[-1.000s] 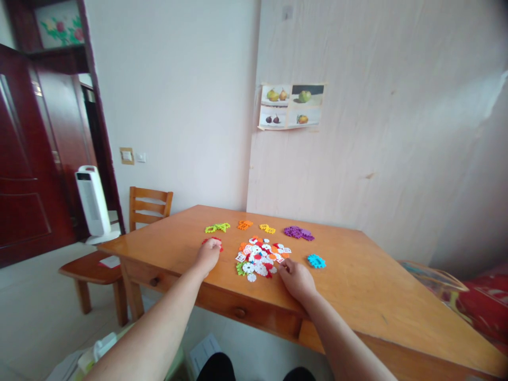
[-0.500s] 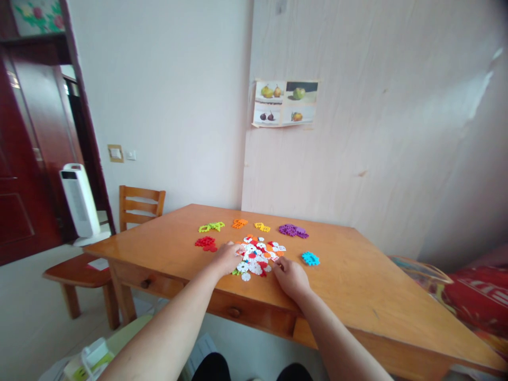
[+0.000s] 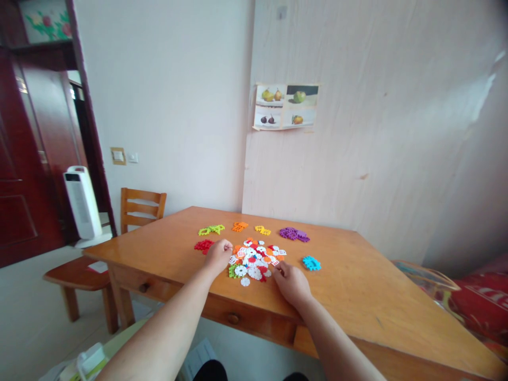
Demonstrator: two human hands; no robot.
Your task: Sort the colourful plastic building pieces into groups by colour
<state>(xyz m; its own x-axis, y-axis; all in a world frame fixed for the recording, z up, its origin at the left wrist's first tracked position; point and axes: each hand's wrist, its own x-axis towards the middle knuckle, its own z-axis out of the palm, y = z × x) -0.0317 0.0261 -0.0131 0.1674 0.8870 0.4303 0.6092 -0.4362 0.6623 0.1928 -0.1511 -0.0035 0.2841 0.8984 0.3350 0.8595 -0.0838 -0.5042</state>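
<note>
A mixed pile of small plastic pieces [image 3: 253,257], mostly white notched discs with some red, orange and blue ones, lies on the wooden table [image 3: 345,286]. At the pile's left edge my left hand [image 3: 218,257] is closed with its fingers pinched; whatever they hold, if anything, is hidden. It partly covers the red pieces [image 3: 202,245]. My right hand [image 3: 292,284] rests at the pile's right edge, fingers curled in beside a small red-and-white piece [image 3: 275,263]. Its fingertips are partly hidden. Light green pieces [image 3: 233,271] show at the pile's near left side.
Around the pile lie separate groups: lime green [image 3: 211,230], orange [image 3: 239,226], yellow [image 3: 262,230], purple [image 3: 293,234] and blue [image 3: 311,263] pieces. A wooden chair [image 3: 143,206] stands at the table's left. Bags [image 3: 472,296] lie beyond the right edge.
My left hand has drawn back left from the pile towards the red pieces, uncovering more of the pile's left side. My right hand has barely moved. The view has shifted slightly.
</note>
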